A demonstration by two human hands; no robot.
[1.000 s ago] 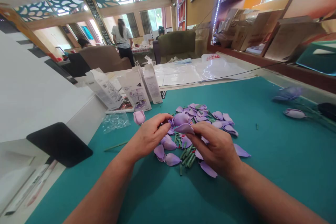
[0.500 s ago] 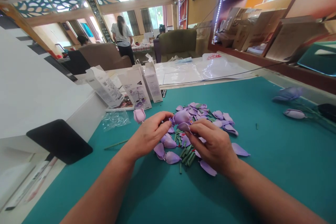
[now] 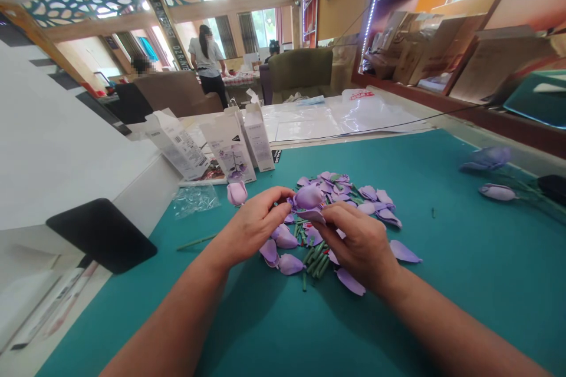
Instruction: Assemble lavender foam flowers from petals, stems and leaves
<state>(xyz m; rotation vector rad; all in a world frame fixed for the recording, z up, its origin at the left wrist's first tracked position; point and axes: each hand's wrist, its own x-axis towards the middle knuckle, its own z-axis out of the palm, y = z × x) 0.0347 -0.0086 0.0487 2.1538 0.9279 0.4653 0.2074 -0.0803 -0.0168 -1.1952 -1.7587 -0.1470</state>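
Observation:
My left hand (image 3: 254,224) is closed around the base of a purple artificial flower bud (image 3: 309,195), held over the pile on the table. Between the thumb and fingers of my right hand (image 3: 360,241) is a loose purple petal (image 3: 312,215), right against the bud's lower side. Whether the petal is fixed to the bud, I cannot tell. Below and behind both hands lie many loose purple petals (image 3: 290,264) and short green stem pieces (image 3: 316,261). A pinkish bud (image 3: 237,193) shows beyond my left hand, with a green stem (image 3: 197,242) sticking out on the near side.
Opened white boxes (image 3: 230,147) stand at the back left beside clear plastic wrap (image 3: 196,200). A black tablet-like slab (image 3: 101,237) leans at the left. Finished-looking purple flowers (image 3: 497,191) lie on the right of the green mat (image 3: 469,283). A person (image 3: 206,59) stands far behind.
The petal in my right hand has tilted flatter against the underside of the bud. My left hand keeps its hold on the bud, nearly still.

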